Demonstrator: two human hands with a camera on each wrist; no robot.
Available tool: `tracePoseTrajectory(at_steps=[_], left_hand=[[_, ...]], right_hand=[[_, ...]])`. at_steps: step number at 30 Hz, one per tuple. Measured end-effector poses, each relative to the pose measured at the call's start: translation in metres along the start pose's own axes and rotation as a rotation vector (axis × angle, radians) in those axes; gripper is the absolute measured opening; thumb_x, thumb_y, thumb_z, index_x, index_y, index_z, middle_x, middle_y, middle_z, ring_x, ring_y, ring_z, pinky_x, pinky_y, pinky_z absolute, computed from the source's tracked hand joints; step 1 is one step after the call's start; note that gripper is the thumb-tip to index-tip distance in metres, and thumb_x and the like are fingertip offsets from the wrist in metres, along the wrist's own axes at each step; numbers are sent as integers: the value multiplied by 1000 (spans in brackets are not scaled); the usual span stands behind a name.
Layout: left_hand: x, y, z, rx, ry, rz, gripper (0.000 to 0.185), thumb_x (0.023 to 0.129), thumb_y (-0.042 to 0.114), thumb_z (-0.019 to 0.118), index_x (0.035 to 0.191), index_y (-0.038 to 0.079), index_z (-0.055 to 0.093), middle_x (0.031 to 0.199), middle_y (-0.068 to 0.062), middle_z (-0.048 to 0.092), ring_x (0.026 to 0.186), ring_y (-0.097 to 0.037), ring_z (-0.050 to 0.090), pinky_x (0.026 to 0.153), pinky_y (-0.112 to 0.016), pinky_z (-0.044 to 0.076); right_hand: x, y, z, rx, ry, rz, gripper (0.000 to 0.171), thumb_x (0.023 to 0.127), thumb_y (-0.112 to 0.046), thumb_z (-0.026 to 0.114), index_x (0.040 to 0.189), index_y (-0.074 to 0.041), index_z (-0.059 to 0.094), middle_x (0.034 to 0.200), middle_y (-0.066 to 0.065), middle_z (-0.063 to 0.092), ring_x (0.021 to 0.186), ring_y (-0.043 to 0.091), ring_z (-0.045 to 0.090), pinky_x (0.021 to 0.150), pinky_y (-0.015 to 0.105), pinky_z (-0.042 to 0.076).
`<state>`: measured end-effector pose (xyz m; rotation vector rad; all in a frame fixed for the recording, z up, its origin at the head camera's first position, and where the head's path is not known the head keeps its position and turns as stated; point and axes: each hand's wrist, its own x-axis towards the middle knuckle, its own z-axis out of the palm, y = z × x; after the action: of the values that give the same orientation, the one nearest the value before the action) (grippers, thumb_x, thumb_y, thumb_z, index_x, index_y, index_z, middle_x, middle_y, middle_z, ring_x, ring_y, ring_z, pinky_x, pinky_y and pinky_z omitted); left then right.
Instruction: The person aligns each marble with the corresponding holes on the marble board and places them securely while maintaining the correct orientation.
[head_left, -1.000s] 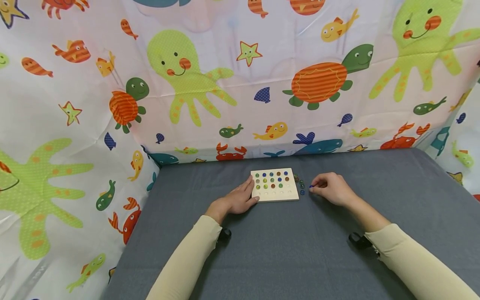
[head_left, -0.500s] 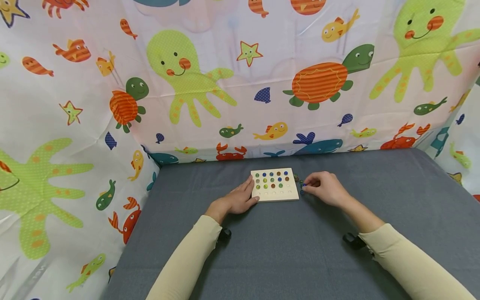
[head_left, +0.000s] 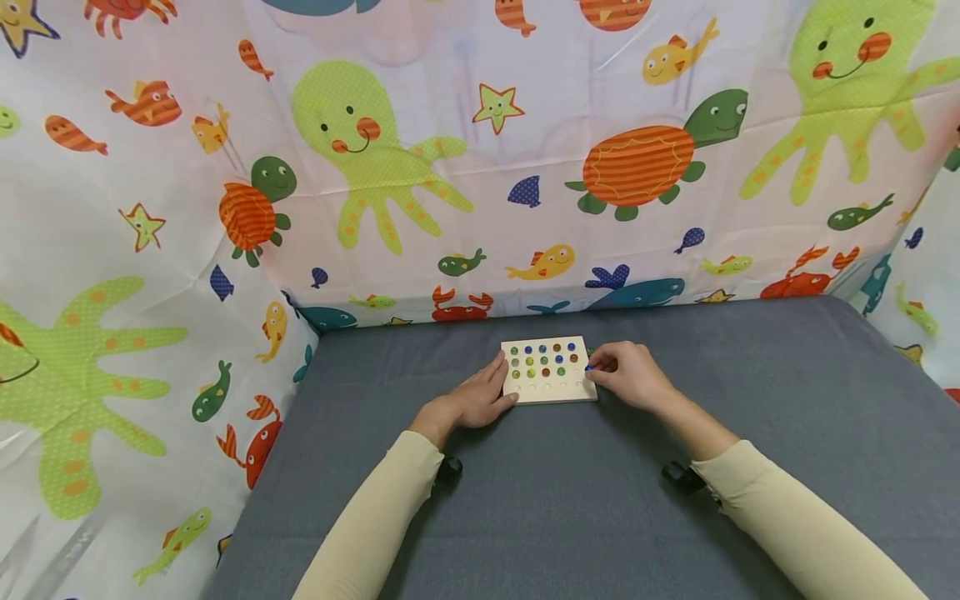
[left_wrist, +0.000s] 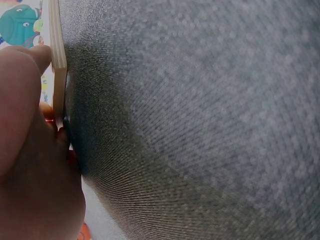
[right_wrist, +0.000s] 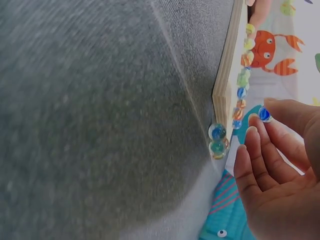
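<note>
From the head view, my right hand (head_left: 626, 375) pinches a blue marble (head_left: 589, 367) at the wooden board's (head_left: 551, 388) right edge; my left hand (head_left: 480, 397) rests flat against its left edge.

At the right wrist, the blue marble (right_wrist: 264, 113) sits between my fingertips (right_wrist: 253, 121), the wooden board (right_wrist: 227, 75) just beyond, loose marbles (right_wrist: 217, 140) below.

At the left wrist, my straight fingers (left_wrist: 22, 85) press the wooden board (left_wrist: 58, 60).

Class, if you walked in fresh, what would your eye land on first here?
First, the sea-creature curtain walling in the grey table. Then, mid-table, the wooden board dotted with marbles, the left hand resting at its left edge and the right hand pinching a blue marble at its right.
</note>
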<state>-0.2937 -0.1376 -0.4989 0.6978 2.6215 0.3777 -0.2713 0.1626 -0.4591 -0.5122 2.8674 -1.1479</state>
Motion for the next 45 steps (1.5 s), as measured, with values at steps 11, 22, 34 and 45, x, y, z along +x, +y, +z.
tracePoseTrajectory(at_steps=[11, 22, 34, 45], left_hand=[[1, -1, 0, 0, -7, -9, 78, 109, 52, 34, 165, 13, -4, 172, -1, -14, 158, -18, -2, 127, -40, 12], [0, -1, 1, -6, 4, -2, 77, 110, 50, 36, 165, 13, -3, 172, 1, -13, 158, -17, -2, 127, -38, 10], [2, -3, 2, -5, 4, 0, 78, 109, 50, 37, 165, 13, -2, 172, -1, -12, 158, -17, -3, 127, -38, 10], [3, -4, 1, -6, -6, -3, 79, 109, 52, 36, 165, 13, -3, 172, -1, -13, 158, -17, -2, 127, -38, 11]], right_hand=[[11, -4, 10, -47, 6, 39, 15, 94, -9, 72, 102, 4, 75, 88, 10, 72, 76, 20, 61, 65, 33, 50], [19, -6, 19, -73, 13, 65, 15, 93, -6, 72, 102, 5, 75, 90, 13, 71, 79, 23, 59, 70, 37, 51], [24, -8, 24, -85, 20, 74, 17, 94, -7, 72, 105, 4, 76, 97, 16, 73, 85, 26, 62, 79, 45, 55], [24, -12, 24, -96, -7, 110, 20, 94, -7, 72, 109, 5, 76, 100, 18, 72, 87, 28, 60, 81, 45, 54]])
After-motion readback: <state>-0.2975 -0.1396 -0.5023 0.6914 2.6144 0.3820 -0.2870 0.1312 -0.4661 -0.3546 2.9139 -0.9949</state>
